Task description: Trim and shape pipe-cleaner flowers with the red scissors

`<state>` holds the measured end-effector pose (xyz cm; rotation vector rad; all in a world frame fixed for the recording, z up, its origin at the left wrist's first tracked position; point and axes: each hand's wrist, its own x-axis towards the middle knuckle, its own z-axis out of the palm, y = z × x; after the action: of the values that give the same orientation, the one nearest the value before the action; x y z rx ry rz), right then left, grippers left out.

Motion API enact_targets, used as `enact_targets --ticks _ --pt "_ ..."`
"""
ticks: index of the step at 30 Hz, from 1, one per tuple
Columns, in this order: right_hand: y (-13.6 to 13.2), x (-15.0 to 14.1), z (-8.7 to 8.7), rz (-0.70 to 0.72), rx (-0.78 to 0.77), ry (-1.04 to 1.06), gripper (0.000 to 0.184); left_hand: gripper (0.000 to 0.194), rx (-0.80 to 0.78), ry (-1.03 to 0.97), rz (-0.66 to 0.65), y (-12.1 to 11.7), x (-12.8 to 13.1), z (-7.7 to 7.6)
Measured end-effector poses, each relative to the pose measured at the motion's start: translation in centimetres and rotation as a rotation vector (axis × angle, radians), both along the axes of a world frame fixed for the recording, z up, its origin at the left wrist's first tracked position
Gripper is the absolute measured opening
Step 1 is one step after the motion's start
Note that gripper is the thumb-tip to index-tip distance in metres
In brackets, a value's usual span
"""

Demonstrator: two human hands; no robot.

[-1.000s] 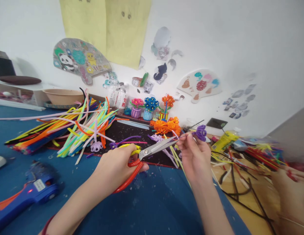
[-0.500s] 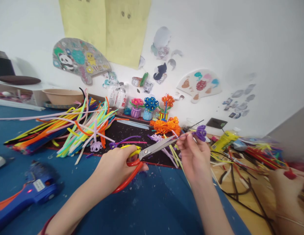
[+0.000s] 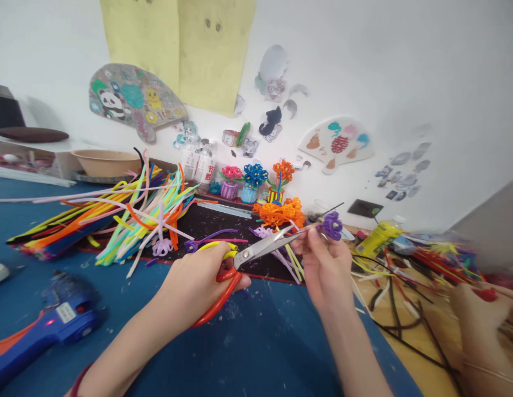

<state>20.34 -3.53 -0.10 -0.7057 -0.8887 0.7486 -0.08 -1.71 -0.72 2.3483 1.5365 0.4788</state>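
Note:
My left hand grips the red and yellow handles of a pair of scissors. Its steel blades are parted and point right, at the stem held by my other hand. My right hand pinches a purple pipe-cleaner flower by its stem, holding it up just past the blade tips. Both hands hover over the near edge of a black mat on the blue table.
A big pile of coloured pipe cleaners lies at the left. A blue glue gun rests at the near left. Orange flowers and small potted flowers stand behind. Another person's hand is at the right over scattered stems.
The scissor blades have opened a little and tilted up. My right hand has shifted slightly left and turned the purple flower.

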Motion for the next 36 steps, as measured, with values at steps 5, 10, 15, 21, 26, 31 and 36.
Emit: enact_targets --ticks 5,10,15,21,26,31,36 --pt "0.09 -0.17 -0.12 0.01 0.012 -0.001 0.013 0.026 0.031 -0.007 -0.014 0.1 -0.13 -0.26" --pt "-0.01 -0.29 -0.03 0.018 0.0 0.003 0.013 0.028 0.046 -0.019 -0.036 0.22 -0.11 -0.39" --pt "-0.09 -0.21 0.07 0.033 -0.003 0.012 0.014 0.028 0.062 -0.045 -0.054 0.32 -0.16 -0.52" --pt "-0.05 -0.17 0.05 0.008 -0.012 -0.005 0.015 0.028 0.066 -0.05 -0.061 0.43 -0.21 -0.68" --pt "-0.01 -0.08 -0.01 0.032 0.003 0.018 0.012 0.03 0.049 -0.052 -0.06 0.44 -0.13 -0.63" --pt "-0.11 -0.15 0.19 0.002 -0.013 0.01 0.015 0.033 0.028 -0.054 -0.061 0.31 -0.06 -0.36" --pt "-0.08 -0.16 0.22 -0.029 -0.011 -0.011 0.017 0.033 0.042 -0.028 -0.051 0.38 -0.23 -0.23"
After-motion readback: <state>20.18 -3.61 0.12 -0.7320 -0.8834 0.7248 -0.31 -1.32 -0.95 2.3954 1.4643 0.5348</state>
